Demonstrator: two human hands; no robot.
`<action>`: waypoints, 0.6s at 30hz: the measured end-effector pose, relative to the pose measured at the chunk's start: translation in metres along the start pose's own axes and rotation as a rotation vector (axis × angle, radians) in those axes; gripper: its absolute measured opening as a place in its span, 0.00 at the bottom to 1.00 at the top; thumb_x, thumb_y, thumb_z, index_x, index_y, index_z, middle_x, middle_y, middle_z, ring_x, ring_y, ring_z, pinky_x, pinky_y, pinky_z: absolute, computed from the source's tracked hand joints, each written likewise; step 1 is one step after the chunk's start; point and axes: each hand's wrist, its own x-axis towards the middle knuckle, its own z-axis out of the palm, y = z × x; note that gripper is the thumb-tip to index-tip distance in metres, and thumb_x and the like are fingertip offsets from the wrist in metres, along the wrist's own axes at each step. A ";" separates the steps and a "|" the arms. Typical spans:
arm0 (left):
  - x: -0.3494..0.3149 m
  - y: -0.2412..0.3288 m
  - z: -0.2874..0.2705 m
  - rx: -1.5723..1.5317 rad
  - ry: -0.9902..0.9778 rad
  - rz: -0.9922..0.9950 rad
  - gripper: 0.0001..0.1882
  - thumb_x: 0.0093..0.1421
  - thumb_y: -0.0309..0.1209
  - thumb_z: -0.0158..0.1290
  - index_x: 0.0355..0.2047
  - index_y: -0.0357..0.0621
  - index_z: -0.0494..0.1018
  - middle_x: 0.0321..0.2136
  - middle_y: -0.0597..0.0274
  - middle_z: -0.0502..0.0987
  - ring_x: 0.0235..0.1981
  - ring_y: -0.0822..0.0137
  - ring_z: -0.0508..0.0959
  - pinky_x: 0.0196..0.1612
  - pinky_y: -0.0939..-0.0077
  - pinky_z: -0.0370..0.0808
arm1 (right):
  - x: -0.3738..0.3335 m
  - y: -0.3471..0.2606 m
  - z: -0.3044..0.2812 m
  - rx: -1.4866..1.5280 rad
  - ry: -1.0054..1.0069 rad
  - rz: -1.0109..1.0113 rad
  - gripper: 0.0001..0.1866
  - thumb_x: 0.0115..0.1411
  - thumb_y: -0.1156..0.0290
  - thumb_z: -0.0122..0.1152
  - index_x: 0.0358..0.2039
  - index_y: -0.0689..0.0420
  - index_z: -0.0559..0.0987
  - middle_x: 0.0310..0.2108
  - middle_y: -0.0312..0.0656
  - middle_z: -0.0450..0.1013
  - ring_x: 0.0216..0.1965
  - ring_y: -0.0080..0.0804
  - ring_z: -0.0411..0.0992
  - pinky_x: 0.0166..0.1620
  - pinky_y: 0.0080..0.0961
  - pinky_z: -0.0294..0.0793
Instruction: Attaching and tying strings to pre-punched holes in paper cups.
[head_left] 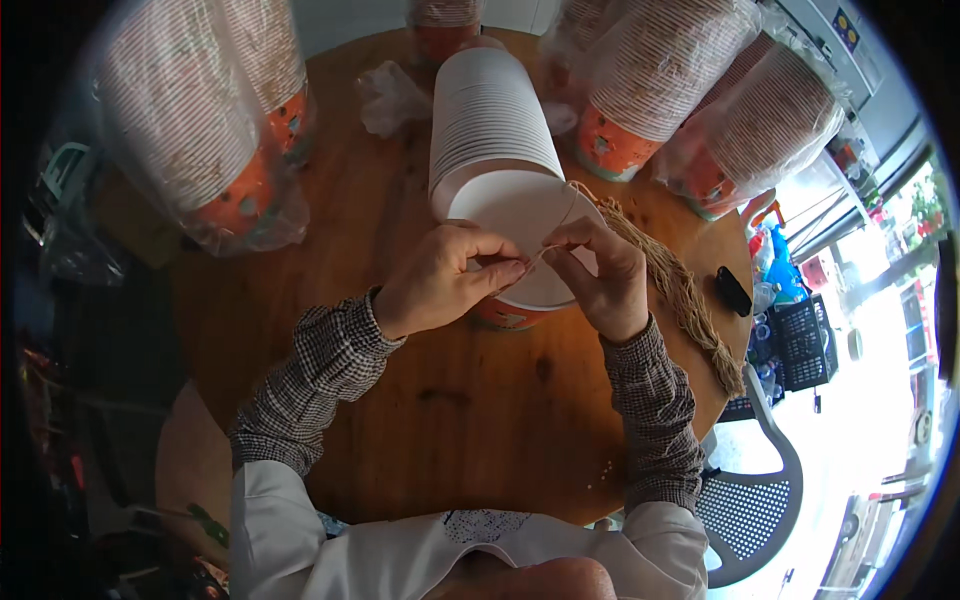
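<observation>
My left hand pinches one part of a thin, light-brown string. My right hand pinches the string a short way off, thumb against forefinger. A loop of it rises above the right fingers toward a long bundle of tan twine, which lies on the table beyond that hand. Both hands are in front of the round white opening of a paper bucket. An orange printed side of this bucket shows below the hands. Behind it reaches a nested stack of white paper buckets.
Plastic-wrapped stacks of orange-and-white buckets stand at the left and right of the round wooden table. A small black object lies near its right edge. A grey chair and a black crate are beyond that edge.
</observation>
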 end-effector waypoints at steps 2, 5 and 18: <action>-0.001 -0.002 -0.001 -0.060 0.039 -0.011 0.08 0.60 0.26 0.55 0.36 0.33 0.76 0.30 0.60 0.80 0.30 0.76 0.77 0.33 0.82 0.76 | 0.001 0.002 0.002 -0.025 0.001 0.013 0.07 0.52 0.82 0.62 0.32 0.61 0.78 0.30 0.38 0.76 0.34 0.24 0.73 0.41 0.21 0.72; -0.001 -0.005 -0.003 -0.097 0.020 0.000 0.09 0.59 0.29 0.57 0.36 0.34 0.77 0.32 0.61 0.79 0.32 0.75 0.78 0.34 0.81 0.76 | 0.001 0.000 0.002 -0.061 -0.002 0.018 0.05 0.52 0.81 0.62 0.31 0.62 0.78 0.28 0.38 0.76 0.33 0.23 0.73 0.40 0.21 0.72; -0.006 0.004 -0.009 -0.077 -0.036 -0.027 0.09 0.60 0.28 0.53 0.34 0.33 0.77 0.30 0.60 0.81 0.31 0.77 0.78 0.36 0.81 0.76 | 0.001 -0.007 -0.005 0.328 0.070 0.168 0.09 0.59 0.74 0.61 0.38 0.64 0.75 0.34 0.37 0.74 0.35 0.22 0.71 0.41 0.19 0.71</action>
